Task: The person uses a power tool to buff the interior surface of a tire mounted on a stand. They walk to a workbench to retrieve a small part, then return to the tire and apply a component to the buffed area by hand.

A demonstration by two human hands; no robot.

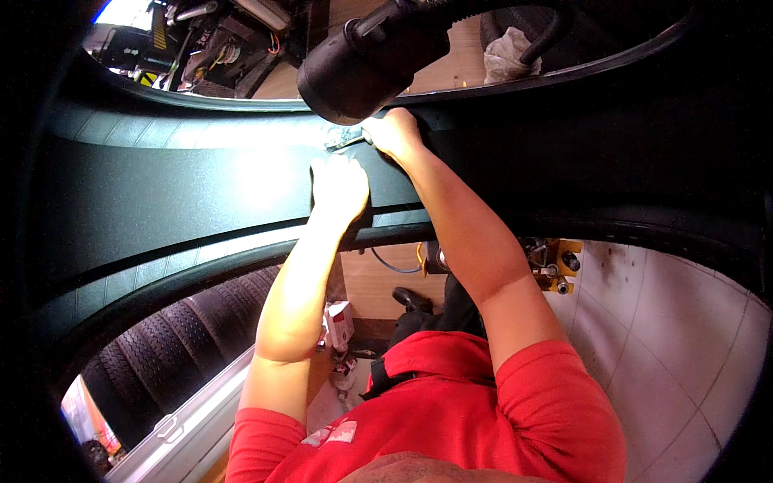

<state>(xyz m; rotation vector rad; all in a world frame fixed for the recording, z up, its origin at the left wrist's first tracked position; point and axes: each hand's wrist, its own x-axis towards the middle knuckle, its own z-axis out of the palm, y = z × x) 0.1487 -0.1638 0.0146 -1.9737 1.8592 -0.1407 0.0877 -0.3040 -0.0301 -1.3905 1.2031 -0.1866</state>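
Note:
The inside of a large black tire (145, 185) spans the view, brightly lit at centre and left. My right hand (394, 133) is closed on a small tool (345, 140), whose flat end lies against the tire's inner wall; its exact kind is unclear. Just below it, my left hand (338, 183) rests on the tire's inner surface with fingers curled. The glare hides whether it holds anything. A black cylindrical lamp head (362, 68) on a flexible arm hangs close above both hands.
Machinery (161, 48) and a hose with a pale cloth (507, 56) show beyond the upper rim. Below are stacked tires (173, 342), a metal frame (185, 410), a small box (338, 322), yellow equipment (564, 266), my legs and a tiled floor (660, 338).

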